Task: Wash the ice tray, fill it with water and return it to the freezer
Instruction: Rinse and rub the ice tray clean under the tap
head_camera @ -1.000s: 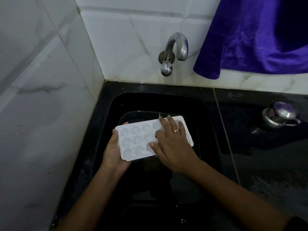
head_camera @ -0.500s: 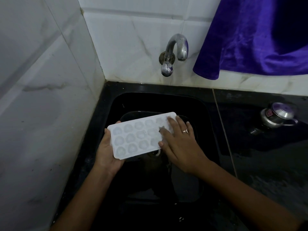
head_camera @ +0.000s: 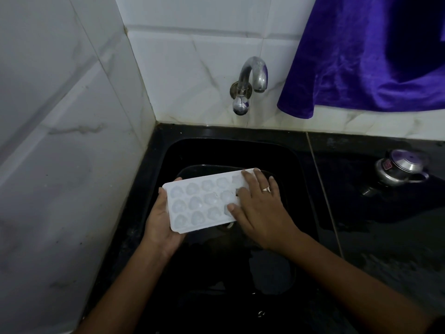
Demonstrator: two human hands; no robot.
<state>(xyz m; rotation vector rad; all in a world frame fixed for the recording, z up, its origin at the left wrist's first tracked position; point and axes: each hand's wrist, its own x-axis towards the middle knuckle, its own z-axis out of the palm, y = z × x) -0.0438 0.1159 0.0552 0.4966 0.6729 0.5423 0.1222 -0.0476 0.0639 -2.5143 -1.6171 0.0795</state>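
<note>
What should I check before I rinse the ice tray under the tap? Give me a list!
1. The ice tray is over the sink: ok.
2. The left hand grips the tray's end: ok.
3. The right hand is free to turn the tap: not ok, it rests flat on the tray.
4. Water runs from the tap: not ok, none shows.
5. The tray's cups are clean: cannot tell, too dim.

Matt white plastic ice tray (head_camera: 202, 201), glossy black sink (head_camera: 240, 150).
</note>
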